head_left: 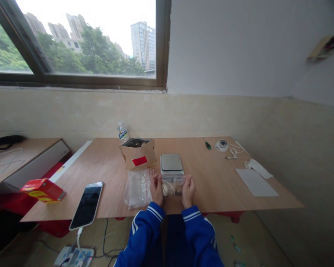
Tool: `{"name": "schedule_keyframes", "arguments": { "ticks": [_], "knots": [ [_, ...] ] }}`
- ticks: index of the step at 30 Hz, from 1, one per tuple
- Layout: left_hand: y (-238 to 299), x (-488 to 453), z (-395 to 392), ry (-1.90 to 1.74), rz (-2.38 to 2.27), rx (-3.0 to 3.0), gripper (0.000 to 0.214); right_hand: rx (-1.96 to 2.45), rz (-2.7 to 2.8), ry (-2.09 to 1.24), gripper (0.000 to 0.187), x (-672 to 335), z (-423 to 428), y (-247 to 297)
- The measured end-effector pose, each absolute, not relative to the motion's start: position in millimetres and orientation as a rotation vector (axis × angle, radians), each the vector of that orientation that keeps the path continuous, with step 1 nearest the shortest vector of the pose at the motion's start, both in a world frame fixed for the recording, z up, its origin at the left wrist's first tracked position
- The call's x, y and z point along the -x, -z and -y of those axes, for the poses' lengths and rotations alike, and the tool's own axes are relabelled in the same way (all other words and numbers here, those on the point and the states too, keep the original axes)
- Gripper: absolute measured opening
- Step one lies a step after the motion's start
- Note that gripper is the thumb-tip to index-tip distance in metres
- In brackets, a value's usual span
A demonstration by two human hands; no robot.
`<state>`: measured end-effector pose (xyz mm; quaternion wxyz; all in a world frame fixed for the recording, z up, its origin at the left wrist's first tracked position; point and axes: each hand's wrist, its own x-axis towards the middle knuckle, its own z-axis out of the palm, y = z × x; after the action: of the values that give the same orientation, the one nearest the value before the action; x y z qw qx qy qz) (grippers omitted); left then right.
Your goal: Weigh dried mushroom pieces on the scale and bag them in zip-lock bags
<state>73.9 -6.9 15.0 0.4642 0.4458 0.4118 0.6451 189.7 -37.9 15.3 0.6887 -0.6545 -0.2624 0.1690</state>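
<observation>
Between my two hands is a clear zip bag [172, 186] with pale and brown pieces inside, too small to name. My left hand [156, 189] pinches its upper left corner, and my right hand [188, 190] pinches the upper right corner. Just beyond the bag lies a kitchen scale [171, 162] with a bare metal top. To the left of my left hand rests a stack of clear zip bags [137, 188]. Behind that stack stands an open brown paper pouch [140, 155] with a red label; dark contents show at its mouth.
A smartphone [87, 204] on a cable overhangs the table's front edge, with a red box [43, 190] further left. A water bottle [123, 132] stands at the back. Toward the right are a screwdriver [208, 145], a dome camera [222, 145], white paper [256, 182] and a white cloth [258, 168].
</observation>
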Motion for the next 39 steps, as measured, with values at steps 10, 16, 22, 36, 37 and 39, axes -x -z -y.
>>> {"name": "schedule_keyframes", "arguments": {
  "ticks": [10, 16, 22, 36, 37, 39],
  "knots": [
    [-11, -71, -6, -1.445, -0.954, -1.11, 0.031, 1.483, 0.795, -0.431, 0.05, -216, 37, -7],
    [-7, -69, -7, -1.41, -0.963, -1.082, 0.034, 1.482, 0.804, -0.441, 0.041, -217, 44, -9],
    [-6, -70, -6, -1.43, -0.969, -1.065, 0.034, 1.404, 0.789, -0.449, 0.039, -216, 52, -10],
    [-1, -70, -7, -1.487, -1.01, -0.967, 0.032, 1.534, 0.819, -0.261, 0.044, -215, 48, -5],
    [-1, -70, -7, -1.49, -1.01, -0.968, 0.032, 1.535, 0.829, -0.242, 0.044, -214, 48, -5],
    [0, -70, -8, -1.489, -1.01, -0.975, 0.033, 1.523, 0.841, -0.226, 0.044, -214, 49, -5]
  ]
}}
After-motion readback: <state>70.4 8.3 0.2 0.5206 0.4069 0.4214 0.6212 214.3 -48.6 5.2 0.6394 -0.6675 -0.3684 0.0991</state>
